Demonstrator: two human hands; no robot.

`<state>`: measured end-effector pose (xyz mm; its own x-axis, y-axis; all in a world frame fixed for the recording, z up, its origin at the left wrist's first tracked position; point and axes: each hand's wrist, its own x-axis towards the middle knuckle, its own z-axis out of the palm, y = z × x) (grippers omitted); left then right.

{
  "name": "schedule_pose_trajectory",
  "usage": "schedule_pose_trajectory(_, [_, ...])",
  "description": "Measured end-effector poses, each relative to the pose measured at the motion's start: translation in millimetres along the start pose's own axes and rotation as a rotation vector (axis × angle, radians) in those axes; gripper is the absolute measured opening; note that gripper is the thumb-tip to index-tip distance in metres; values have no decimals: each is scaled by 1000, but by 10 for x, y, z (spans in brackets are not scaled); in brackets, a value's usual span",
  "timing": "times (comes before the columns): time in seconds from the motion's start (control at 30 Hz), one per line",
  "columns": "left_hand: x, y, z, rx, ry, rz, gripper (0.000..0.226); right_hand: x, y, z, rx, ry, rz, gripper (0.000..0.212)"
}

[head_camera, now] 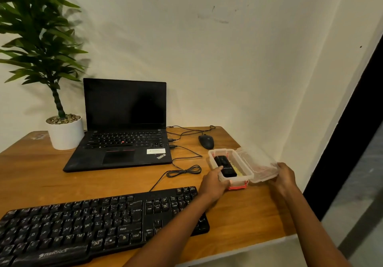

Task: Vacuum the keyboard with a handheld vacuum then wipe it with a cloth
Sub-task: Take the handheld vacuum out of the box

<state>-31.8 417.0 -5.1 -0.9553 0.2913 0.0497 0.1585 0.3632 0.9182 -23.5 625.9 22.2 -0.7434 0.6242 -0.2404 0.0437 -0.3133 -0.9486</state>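
Observation:
A black external keyboard (pixel 93 225) lies along the table's front edge. Right of it stands a clear plastic box (pixel 244 164) with a red latch. Inside lies a black handheld vacuum (pixel 226 166) on something yellow. My left hand (pixel 213 180) grips the box's near left corner, thumb over the rim beside the vacuum. My right hand (pixel 285 175) holds the clear lid (pixel 259 163), which lies swung open to the right. No cloth is plainly visible.
An open black laptop (pixel 122 134) sits behind the keyboard, with a white potted plant (pixel 65 132) to its left. A black mouse (pixel 206 141) and loose cables (pixel 184 171) lie behind the box. The wooden table's (pixel 248 215) right edge runs close to my right arm.

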Motion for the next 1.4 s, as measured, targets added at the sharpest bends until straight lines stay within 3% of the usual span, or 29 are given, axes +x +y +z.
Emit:
schedule_pose_trajectory(0.13, [20,-11,2,24,18,4,59,192,107,-10,-357,94,-116,12])
schedule_pose_trajectory(0.27, [36,-20,11,50,28,11,59,283,174,-4,-864,147,-291,30])
schedule_pose_trajectory(0.37, [38,-17,9,70,26,13,57,381,263,-51,-1038,142,-306,32])
schedule_pose_trajectory(0.5, [24,-41,-14,70,22,48,54,284,226,-22,-1256,179,-315,20])
schedule_pose_trajectory(0.57, [26,-56,-39,77,40,78,48,188,107,91,-1370,232,-417,30])
schedule_pose_trajectory(0.63, [42,-53,-74,83,92,85,43,51,-50,284,-1296,222,-601,34])
schedule_pose_trajectory(0.7, [64,-36,-116,101,145,60,38,-73,-181,510,-1136,82,-711,25])
schedule_pose_trajectory(0.8, [90,-22,-190,112,169,38,34,-245,-225,787,-972,-222,-629,12])
schedule_pose_trajectory(0.9, [101,-37,-247,88,173,22,28,-312,-102,974,-1150,-367,-505,16])
schedule_pose_trajectory(1.13, [106,-76,-275,-76,122,-14,19,-256,246,1076,-1506,-260,-518,43])
schedule_pose_trajectory(1.4, [36,3,-412,-214,88,-32,22,-381,163,1130,-1478,-145,-596,46])
